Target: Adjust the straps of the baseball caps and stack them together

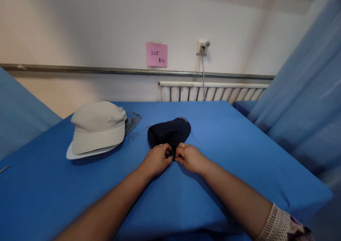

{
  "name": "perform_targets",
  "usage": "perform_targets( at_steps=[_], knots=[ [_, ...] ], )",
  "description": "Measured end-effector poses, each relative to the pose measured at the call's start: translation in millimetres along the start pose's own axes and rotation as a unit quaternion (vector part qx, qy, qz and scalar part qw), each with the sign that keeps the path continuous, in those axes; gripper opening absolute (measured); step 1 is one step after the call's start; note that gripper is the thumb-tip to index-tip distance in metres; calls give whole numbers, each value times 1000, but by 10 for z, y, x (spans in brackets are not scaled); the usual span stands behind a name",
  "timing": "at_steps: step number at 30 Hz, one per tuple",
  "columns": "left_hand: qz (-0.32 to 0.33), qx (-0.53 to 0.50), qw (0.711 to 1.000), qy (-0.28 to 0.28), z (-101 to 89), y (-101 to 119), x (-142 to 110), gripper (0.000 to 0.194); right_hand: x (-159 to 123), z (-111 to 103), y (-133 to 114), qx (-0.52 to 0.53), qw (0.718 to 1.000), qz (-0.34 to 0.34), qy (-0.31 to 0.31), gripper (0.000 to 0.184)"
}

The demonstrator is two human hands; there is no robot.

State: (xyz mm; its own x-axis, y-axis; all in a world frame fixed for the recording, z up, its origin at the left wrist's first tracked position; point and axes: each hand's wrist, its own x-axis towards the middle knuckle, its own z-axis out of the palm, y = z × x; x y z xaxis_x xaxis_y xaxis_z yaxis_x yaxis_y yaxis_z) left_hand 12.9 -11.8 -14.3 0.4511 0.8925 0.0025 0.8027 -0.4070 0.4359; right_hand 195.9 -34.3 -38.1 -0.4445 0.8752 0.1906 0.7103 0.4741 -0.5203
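A dark navy cap (170, 130) lies on the blue-covered table (229, 134), its brim pointing to the far right. At its near edge, my left hand (159, 157) pinches the cap's fabric with bent fingers. My right hand (189, 157) grips the same near edge just to the right, thumb and fingers pressed together. Only a small gap separates the two hands, and the fingers partly hide what they hold there, which looks like the cap's back strap. To the left rests a beige cap (98, 118), stacked on a paler cap whose brim (87, 151) shows beneath it.
Behind the beige cap, a grey strap with a buckle (134, 119) sticks out. A metal rail (114, 70), a white radiator (191, 92) and a plugged socket (203, 48) line the wall near a pink note (156, 55). Blue curtains (303, 92) hang at both sides.
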Motion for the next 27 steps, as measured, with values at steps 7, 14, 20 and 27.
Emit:
perform_targets(
  at_steps=[7,14,20,27],
  knots=[
    [-10,-39,999,-13,-14,-13,7,10,5,-1,4,9,1000,6,1,7],
    [-41,-298,954,3,-35,-183,43,21,2,-12,-16,9,1000,18,-2,4],
    [-65,-341,938,6,-72,-167,39,26,23,23,-61,-35,999,29,-1,8],
    [-97,-234,966,51,-103,-126,19,15,14,74,-72,-17,999,29,26,16]
  ],
)
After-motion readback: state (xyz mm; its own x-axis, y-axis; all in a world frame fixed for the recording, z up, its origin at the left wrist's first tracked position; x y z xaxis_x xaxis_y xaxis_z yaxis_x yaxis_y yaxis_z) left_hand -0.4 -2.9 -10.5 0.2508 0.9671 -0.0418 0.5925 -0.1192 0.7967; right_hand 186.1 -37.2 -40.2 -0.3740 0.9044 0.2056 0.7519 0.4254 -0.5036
